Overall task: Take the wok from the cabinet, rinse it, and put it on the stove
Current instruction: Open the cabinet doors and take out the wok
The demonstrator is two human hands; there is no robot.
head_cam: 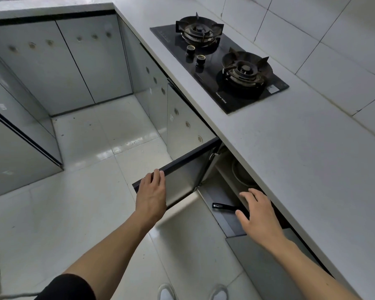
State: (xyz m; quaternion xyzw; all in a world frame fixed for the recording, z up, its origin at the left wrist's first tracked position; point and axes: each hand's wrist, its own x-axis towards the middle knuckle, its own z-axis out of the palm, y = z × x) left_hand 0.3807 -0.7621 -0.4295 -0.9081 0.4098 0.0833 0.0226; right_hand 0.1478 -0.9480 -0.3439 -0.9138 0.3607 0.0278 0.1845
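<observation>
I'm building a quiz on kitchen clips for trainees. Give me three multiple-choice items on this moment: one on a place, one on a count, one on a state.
1. Where does the black handle lie?
A. on the counter
B. inside the open cabinet
C. on the stove

2. How many burners does the stove have?
A. one
B. two
C. four

3. What is the left hand doing?
A. gripping the top edge of the open cabinet door
B. hanging idle
C. turning a knob

Answers:
1. B: the handle pokes out below the counter, inside the cabinet opening.
2. B: two pan supports stand on the black glass.
3. A: its fingers curl over the door's edge, while the right hand reaches in, open.
</observation>
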